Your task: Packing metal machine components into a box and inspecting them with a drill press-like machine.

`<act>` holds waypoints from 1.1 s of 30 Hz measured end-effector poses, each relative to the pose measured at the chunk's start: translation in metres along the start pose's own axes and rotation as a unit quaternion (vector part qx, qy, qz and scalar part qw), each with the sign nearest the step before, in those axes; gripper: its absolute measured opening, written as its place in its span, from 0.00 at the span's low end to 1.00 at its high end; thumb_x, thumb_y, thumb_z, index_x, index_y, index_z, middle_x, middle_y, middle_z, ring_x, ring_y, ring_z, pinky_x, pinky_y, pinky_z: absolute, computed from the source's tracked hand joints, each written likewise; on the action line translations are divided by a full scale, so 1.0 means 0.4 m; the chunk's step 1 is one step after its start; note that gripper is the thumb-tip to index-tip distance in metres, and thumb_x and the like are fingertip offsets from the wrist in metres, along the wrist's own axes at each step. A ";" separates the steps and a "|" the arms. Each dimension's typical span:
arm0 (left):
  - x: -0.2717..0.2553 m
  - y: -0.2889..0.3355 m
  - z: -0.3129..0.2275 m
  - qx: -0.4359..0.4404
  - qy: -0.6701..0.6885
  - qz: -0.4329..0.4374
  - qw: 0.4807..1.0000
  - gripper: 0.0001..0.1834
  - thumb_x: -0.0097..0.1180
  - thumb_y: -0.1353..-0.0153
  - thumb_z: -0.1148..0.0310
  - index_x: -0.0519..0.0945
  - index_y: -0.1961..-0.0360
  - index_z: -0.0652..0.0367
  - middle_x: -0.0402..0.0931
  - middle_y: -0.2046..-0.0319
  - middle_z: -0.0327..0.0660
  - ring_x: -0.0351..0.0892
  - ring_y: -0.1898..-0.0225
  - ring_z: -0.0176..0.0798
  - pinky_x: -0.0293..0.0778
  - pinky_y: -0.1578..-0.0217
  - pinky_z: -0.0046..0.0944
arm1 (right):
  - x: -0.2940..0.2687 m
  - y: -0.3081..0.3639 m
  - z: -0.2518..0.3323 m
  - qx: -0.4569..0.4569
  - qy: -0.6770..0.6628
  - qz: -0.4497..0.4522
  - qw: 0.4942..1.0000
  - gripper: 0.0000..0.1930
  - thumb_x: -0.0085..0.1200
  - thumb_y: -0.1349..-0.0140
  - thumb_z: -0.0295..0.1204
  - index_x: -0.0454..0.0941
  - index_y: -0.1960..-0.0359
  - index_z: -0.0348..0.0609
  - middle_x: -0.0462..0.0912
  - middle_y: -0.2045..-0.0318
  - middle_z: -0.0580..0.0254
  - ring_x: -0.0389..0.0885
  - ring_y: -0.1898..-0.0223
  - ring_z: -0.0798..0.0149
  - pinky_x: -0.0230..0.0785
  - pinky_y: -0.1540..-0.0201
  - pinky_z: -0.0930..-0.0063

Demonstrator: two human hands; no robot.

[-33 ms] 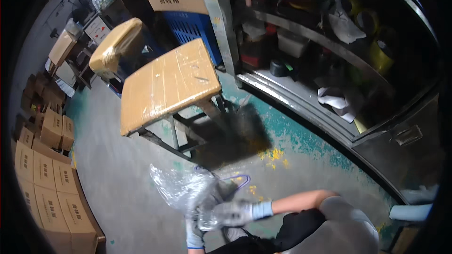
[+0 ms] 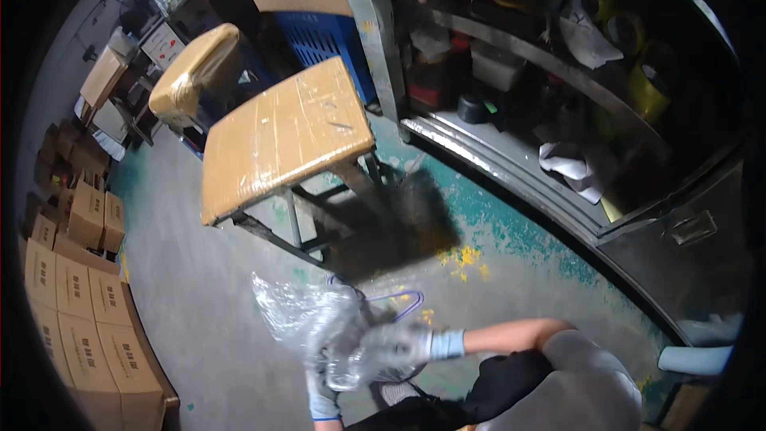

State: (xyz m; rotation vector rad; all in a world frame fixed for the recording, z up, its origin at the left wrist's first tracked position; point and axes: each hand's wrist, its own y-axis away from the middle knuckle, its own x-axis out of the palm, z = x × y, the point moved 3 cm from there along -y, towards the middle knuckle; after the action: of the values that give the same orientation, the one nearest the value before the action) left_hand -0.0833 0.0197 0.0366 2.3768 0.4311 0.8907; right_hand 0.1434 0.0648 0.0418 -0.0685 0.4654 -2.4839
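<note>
A crumpled bundle of clear plastic film (image 2: 307,311) hangs low over the floor in front of me. Gloved in grey with a pale blue cuff, my left hand (image 2: 321,387) grips the near side of the bundle from below, its fingers partly covered by the film. On the right side of the film lies my right hand (image 2: 403,342), in a matching glove; motion smears its fingers. Behind it a thin purple loop (image 2: 416,301), like a cord or hanger, sticks out beside the film. What the film wraps, if anything, I cannot make out.
A stool topped with taped cardboard (image 2: 287,140) stands ahead, near a padded chair back (image 2: 191,72). Stacked cartons (image 2: 80,327) line the left. A metal cabinet (image 2: 511,175) with tape rolls (image 2: 650,88) runs along the right. A blue crate (image 2: 323,44) stands behind the stool.
My right hand has shifted slightly up and right over the film. The left hand has moved a little left and up, and the film bundle has changed shape slightly.
</note>
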 end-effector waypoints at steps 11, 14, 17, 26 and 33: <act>-0.122 0.111 -0.316 0.236 -0.351 -0.125 0.898 0.10 0.54 0.48 0.77 0.75 0.63 0.64 0.74 0.69 0.37 0.71 0.70 0.31 0.69 0.67 0.32 | -0.206 0.131 -0.290 0.272 0.562 0.110 0.773 0.45 0.51 0.54 0.56 0.47 0.37 0.52 0.44 0.36 0.47 0.40 0.35 0.47 0.32 0.36 0.53; -0.117 0.106 -0.353 0.245 -0.362 -0.100 0.894 0.11 0.54 0.48 0.76 0.75 0.61 0.64 0.75 0.69 0.38 0.72 0.70 0.32 0.69 0.68 0.33 | -0.192 0.148 -0.302 0.283 0.529 0.105 0.793 0.45 0.50 0.53 0.55 0.45 0.36 0.53 0.42 0.36 0.48 0.40 0.35 0.48 0.30 0.35 0.54; -0.079 0.115 -0.368 0.253 -0.409 -0.137 0.866 0.08 0.49 0.45 0.74 0.76 0.65 0.63 0.75 0.72 0.37 0.72 0.74 0.31 0.68 0.71 0.31 | -0.135 0.119 -0.250 0.210 0.503 0.164 0.822 0.41 0.47 0.50 0.54 0.46 0.36 0.54 0.43 0.36 0.49 0.42 0.35 0.47 0.30 0.35 0.54; -0.248 -0.037 -0.332 0.169 -0.416 -0.136 0.883 0.16 0.51 0.53 0.81 0.71 0.60 0.66 0.75 0.75 0.41 0.75 0.74 0.35 0.71 0.71 0.31 | -0.058 0.186 -0.442 0.018 0.537 0.229 0.812 0.29 0.34 0.42 0.45 0.50 0.38 0.57 0.50 0.37 0.58 0.46 0.35 0.53 0.34 0.35 0.52; -0.219 -0.074 -0.312 0.238 -0.420 -0.129 0.867 0.14 0.51 0.52 0.80 0.72 0.61 0.65 0.75 0.76 0.40 0.73 0.78 0.33 0.69 0.75 0.30 | -0.033 0.087 -0.372 0.106 0.468 0.297 0.825 0.18 0.34 0.41 0.30 0.65 0.49 0.43 0.77 0.71 0.52 0.77 0.71 0.51 0.69 0.70 0.58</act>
State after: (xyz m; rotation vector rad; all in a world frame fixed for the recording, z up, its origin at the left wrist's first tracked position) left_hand -0.2348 0.0503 0.0528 2.7513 0.6199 -0.4569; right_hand 0.1504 0.0925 -0.1090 1.2411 0.4811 -1.7680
